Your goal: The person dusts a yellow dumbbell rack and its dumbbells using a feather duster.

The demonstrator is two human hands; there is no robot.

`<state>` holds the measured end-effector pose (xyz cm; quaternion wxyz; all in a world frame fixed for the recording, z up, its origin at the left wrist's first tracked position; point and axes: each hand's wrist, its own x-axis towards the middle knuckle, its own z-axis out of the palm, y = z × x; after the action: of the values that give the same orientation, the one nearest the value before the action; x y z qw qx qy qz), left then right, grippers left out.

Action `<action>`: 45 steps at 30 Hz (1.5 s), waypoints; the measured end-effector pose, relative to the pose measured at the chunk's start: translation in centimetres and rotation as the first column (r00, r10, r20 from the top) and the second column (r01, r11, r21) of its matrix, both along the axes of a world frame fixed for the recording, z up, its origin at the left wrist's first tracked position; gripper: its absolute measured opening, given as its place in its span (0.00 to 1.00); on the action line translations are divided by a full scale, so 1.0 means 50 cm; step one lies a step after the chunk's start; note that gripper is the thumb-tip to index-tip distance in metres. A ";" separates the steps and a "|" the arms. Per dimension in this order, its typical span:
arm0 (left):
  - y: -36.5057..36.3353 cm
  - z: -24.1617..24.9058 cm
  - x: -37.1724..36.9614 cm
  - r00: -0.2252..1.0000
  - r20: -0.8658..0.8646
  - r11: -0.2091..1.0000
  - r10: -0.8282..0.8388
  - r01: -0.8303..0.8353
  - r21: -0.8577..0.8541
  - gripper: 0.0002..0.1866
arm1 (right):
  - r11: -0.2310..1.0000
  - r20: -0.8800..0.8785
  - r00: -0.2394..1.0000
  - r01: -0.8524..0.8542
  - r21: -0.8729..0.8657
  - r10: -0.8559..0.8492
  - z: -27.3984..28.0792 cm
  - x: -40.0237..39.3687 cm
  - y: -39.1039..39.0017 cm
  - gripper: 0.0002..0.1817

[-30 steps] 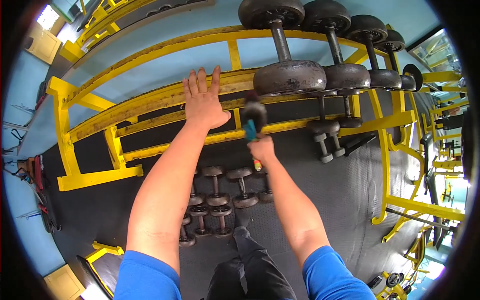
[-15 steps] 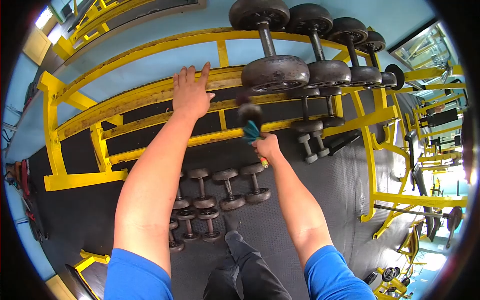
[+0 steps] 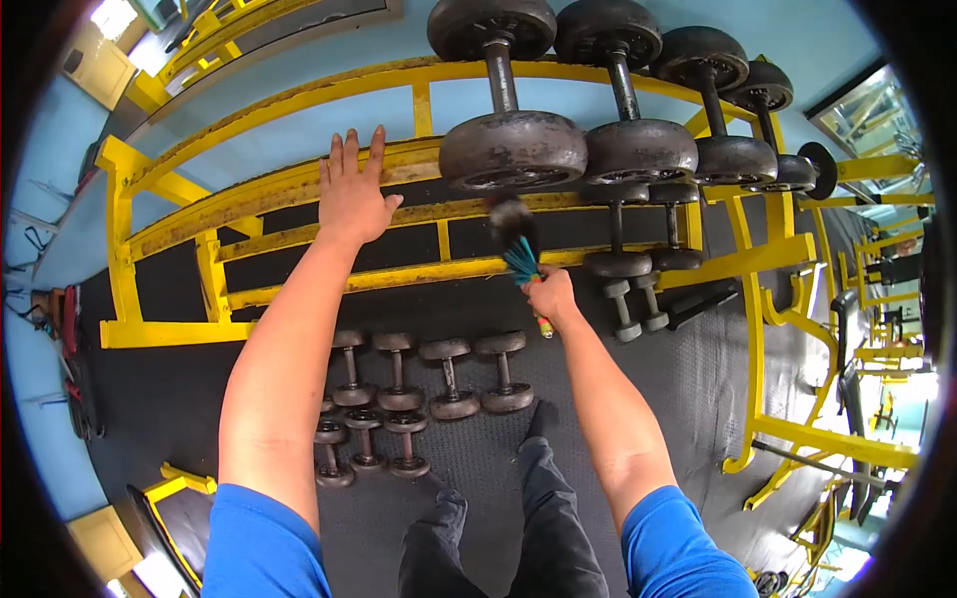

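Observation:
My left hand (image 3: 356, 194) lies with fingers spread on the upper yellow rail of the dumbbell rack (image 3: 269, 206). In my right hand (image 3: 551, 296) is a duster (image 3: 520, 255), gripped by its colourful handle, with teal and dark bristles or feathers. The duster's dark head is smeared by motion and overlaps the lower rails. Just above it, a large black dumbbell (image 3: 503, 85) rests on the upper tier. More dumbbells (image 3: 623, 90) stand beside that one to the right, and a smaller dumbbell (image 3: 616, 229) sits on the tier below.
Several dumbbells (image 3: 451, 379) stand in two rows on the black rubber floor (image 3: 498, 439), near my feet. Small grey dumbbells (image 3: 623, 311) lie under the rack's right side. At the right, a yellow frame (image 3: 755, 359) holds a barbell (image 3: 817, 463).
The duster has swung a little within my right hand's reach, its head still blurred. My view has shifted slightly, and my feet have moved apart. My left hand stays on the rail.

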<state>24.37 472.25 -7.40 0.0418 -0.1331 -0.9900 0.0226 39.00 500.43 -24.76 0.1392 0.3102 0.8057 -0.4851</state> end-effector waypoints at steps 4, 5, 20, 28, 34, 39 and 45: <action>0.058 0.019 0.049 0.998 0.031 0.998 0.061 -0.062 0.032 0.53 | 0.965 -0.050 0.999 0.029 0.261 -0.016 -0.007 0.002 0.042 0.27; 0.080 0.009 0.073 0.998 -0.030 0.995 0.051 -0.048 0.087 0.52 | 0.978 -0.013 0.998 -0.059 0.201 0.063 0.006 0.003 0.052 0.26; 0.383 -0.101 0.197 0.979 0.189 0.978 0.075 -0.109 0.178 0.53 | 0.997 -0.038 0.999 0.038 0.072 -0.035 -0.001 0.010 0.161 0.24; 0.481 -0.105 0.215 0.958 0.287 0.986 -0.019 -0.030 0.166 0.51 | 0.999 -0.019 1.000 0.023 -0.023 -0.024 -0.025 0.027 0.226 0.29; 0.537 -0.102 0.248 0.947 0.303 0.983 -0.103 0.050 0.179 0.49 | 0.994 -0.065 0.996 0.059 -0.087 -0.065 -0.002 0.064 0.255 0.25; 0.552 -0.125 0.288 0.926 0.352 0.983 -0.134 0.080 0.164 0.49 | 0.996 -0.099 0.993 0.064 0.056 -0.059 0.024 0.104 0.258 0.24; 0.566 -0.137 0.339 0.883 0.457 0.987 -0.107 0.038 0.158 0.50 | 0.995 -0.103 0.990 0.096 0.012 -0.094 0.032 0.136 0.292 0.25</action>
<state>41.34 500.53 -14.24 -0.1855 -0.1682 -0.9646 -0.0831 45.82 515.04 -23.16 0.0719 0.3241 0.8002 -0.4995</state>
